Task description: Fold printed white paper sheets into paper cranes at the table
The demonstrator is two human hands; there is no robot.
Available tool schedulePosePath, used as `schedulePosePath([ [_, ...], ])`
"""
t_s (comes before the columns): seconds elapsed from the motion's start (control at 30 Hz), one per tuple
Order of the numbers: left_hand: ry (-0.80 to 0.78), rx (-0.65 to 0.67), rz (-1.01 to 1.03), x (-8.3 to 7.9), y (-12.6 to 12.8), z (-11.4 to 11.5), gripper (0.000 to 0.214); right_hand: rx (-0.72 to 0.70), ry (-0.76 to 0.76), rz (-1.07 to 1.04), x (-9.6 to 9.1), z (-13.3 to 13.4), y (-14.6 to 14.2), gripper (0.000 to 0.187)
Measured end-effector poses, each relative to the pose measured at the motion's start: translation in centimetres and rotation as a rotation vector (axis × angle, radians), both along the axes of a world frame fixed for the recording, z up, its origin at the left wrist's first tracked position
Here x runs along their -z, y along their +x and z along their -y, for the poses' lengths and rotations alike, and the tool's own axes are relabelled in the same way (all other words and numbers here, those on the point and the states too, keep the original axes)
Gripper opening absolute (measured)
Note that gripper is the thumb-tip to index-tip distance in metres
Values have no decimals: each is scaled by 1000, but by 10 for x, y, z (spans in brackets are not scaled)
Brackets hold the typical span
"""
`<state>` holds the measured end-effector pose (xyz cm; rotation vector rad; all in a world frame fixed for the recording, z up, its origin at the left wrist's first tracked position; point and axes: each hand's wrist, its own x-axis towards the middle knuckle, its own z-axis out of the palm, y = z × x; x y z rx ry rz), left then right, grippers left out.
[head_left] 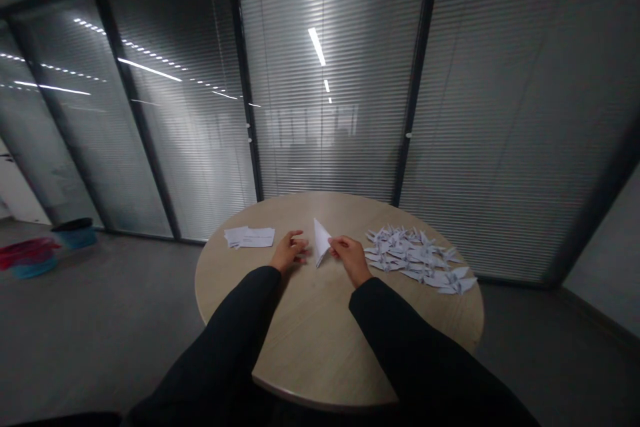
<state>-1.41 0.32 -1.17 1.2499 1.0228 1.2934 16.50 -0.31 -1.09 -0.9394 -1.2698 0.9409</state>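
My right grip (350,259) pinched narrow on the folded paper (321,239) at its right edge, just below the centre of the frame — the paper's tip pointed up. My left grip (289,252) was half spread just left of it, fingers bent. On the round surface (310,327), white slips (257,237) lay left of centre — and paper birds (400,255) crowded together right of centre, some overlapping.
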Motion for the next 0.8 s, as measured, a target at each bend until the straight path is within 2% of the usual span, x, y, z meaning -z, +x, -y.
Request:
schedulePosePath([
  [0.13, 43, 134, -34, -4, 5, 9, 45, 1, 16, 59, -2, 3, -3, 33],
  [0.23, 22, 295, -6, -6, 9, 16, 47, -140, 42, 100, -4, 10, -7, 31],
  [0.33, -37, 365, 61, -7, 11, 19, 58, -261, 49, 137, -7, 16, -11, 30],
  [0.43, -79, 410, 90, -7, 10, 19, 67, -318, 13, 144, -9, 19, -12, 29],
  [0.63, -81, 369, 111, -7, 9, 15, 60, -285, 15, 71, -11, 18, -10, 29],
  [0.8, -37, 242, 169, -7, 8, 11, 40, -114, 22, -47, -9, 12, -5, 29],
])
